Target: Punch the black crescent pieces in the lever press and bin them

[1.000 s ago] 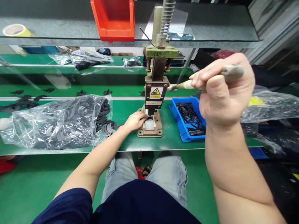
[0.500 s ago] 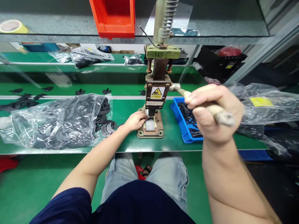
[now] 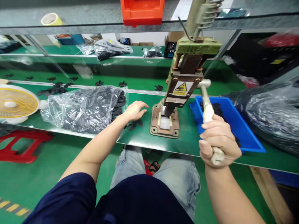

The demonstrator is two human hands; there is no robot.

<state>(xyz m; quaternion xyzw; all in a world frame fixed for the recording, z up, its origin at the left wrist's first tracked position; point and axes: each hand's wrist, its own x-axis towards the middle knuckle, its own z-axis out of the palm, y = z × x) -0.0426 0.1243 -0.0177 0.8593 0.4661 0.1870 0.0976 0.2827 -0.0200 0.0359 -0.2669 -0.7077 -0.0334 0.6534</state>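
With my right hand [image 3: 220, 141] I'm gripping the lever [image 3: 207, 112] of the hand press [image 3: 183, 77]; my left hand [image 3: 135, 111], fingers apart, is hovering left of it, near black pieces [image 3: 134, 124].

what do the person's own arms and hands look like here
The left hand and right hand are bare: no gloves, and no rings or watch show. The left arm comes out of a short, plain navy sleeve; the right arm is bare as far as it shows.

A lever press [image 3: 178, 90] and green workbench [image 3: 143, 137] show a factory workshop.
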